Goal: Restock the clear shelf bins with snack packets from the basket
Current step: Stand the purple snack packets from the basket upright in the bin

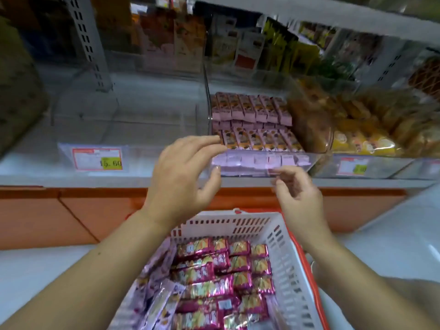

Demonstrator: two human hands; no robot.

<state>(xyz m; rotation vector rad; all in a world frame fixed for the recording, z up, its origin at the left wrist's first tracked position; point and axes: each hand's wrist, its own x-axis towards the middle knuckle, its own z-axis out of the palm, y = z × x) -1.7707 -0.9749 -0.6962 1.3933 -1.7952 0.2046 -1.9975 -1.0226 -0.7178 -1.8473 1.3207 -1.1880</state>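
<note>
Shop shelf (147, 177) ahead, clear bin (319, 139) of pink packets (252, 108) at one o'clock; left hand (183, 172) and right hand (297, 194) empty, fingers loosely spread at its front; basket (285, 253) of magenta snack packets (214, 270) at six; best laid flat in matching rows.

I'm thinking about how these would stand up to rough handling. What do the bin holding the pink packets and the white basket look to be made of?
The bin looks like clear rigid plastic, probably acrylic: the pink packets show through its glossy walls. The basket looks like moulded white plastic with a matte finish: its walls are slotted and its rim is thick.
</note>
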